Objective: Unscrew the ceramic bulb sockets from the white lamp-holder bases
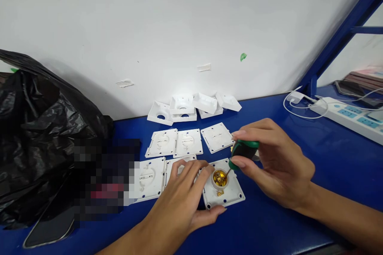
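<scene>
A short screwdriver with a green and black handle is pinched between the thumb and fingers of my right hand. Its thin shaft slants down into a brass-lined lamp socket, where the tip is hard to make out. The socket sits on a square white plate, with a small brass terminal showing beside it. My left hand steadies this plate, fingers along its left side and thumb at the near edge. Under those left fingers another white plate is partly covered.
More white plates lie on the blue table. Behind them, white square covers with round holes lean near the wall. A black plastic bag and a phone are left; a power strip with cables is right.
</scene>
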Available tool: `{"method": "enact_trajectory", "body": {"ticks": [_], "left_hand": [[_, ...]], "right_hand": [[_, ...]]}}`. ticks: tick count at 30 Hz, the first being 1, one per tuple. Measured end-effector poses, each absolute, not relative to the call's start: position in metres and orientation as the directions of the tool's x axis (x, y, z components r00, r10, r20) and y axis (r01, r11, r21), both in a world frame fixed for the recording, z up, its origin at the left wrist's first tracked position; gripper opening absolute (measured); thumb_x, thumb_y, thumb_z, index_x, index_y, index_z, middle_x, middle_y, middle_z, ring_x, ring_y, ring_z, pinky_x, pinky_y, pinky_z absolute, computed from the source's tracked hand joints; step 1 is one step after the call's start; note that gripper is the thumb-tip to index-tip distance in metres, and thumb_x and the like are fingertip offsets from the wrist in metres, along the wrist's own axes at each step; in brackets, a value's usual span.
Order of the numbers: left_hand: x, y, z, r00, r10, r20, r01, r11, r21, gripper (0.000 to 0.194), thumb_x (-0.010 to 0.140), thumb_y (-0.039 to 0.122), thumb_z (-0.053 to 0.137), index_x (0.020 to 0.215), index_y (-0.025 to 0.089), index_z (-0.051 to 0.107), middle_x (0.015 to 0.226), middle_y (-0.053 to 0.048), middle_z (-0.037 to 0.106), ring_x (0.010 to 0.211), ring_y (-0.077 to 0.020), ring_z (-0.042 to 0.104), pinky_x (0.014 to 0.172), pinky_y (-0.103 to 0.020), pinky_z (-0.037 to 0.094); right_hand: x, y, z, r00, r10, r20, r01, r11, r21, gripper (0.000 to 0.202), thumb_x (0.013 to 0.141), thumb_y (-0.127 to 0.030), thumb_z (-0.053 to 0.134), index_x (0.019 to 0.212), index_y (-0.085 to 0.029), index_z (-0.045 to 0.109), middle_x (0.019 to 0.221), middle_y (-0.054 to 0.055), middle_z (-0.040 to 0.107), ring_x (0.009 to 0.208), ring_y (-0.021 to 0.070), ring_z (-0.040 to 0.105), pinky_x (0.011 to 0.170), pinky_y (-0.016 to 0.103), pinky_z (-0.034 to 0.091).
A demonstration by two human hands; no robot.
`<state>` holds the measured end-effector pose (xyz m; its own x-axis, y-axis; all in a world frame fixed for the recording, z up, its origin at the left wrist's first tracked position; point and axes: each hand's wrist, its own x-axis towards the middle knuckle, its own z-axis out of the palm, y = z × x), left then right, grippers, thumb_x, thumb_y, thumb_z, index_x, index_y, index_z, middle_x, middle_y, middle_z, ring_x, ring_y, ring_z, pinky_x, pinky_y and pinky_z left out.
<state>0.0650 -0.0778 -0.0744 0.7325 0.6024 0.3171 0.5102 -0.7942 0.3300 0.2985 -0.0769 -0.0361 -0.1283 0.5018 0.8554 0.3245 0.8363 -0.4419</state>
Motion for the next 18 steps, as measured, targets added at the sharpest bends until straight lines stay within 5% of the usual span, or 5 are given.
{"method": "enact_trajectory", "body": {"ticks": [4, 10, 18], "left_hand": [[0.064, -0.079, -0.074, 0.734, 0.599, 0.321, 0.513, -0.798, 0.315, 0.08, 0.078, 0.033, 0.097, 0.138, 0.02, 0.045, 0.131, -0.011, 0.065, 0.116, -0.0332, 0.065, 0.106, -0.051, 0.039], [0.066, -0.081, -0.07, 0.735, 0.592, 0.331, 0.503, -0.803, 0.32, 0.072, 0.08, 0.028, 0.095, 0.133, 0.02, 0.046, 0.128, -0.009, 0.066, 0.115, -0.0325, 0.063, 0.107, -0.051, 0.041], [0.066, -0.08, -0.071, 0.743, 0.587, 0.322, 0.501, -0.806, 0.314, 0.076, 0.081, 0.031, 0.095, 0.136, 0.02, 0.045, 0.125, -0.008, 0.066, 0.11, -0.0318, 0.064, 0.103, -0.051, 0.044]], "right_hand": [[0.298, -0.078, -0.034, -0.132, 0.512, 0.849, 0.328, 0.831, -0.45, 0.052, 0.09, -0.008, 0.08, 0.137, -0.025, 0.067, 0.107, 0.005, 0.075, 0.091, 0.0214, 0.067, 0.067, 0.036, 0.058], [0.289, -0.085, -0.03, -0.131, 0.383, 0.914, 0.385, 0.87, -0.309, 0.066, 0.081, -0.006, 0.089, 0.141, -0.023, 0.067, 0.1, 0.004, 0.079, 0.076, 0.021, 0.064, 0.058, 0.038, 0.055], [0.285, -0.074, -0.033, -0.071, 0.375, 0.924, 0.396, 0.861, -0.319, 0.058, 0.081, -0.011, 0.092, 0.133, -0.021, 0.07, 0.092, 0.004, 0.076, 0.074, 0.0208, 0.063, 0.053, 0.036, 0.05]]}}
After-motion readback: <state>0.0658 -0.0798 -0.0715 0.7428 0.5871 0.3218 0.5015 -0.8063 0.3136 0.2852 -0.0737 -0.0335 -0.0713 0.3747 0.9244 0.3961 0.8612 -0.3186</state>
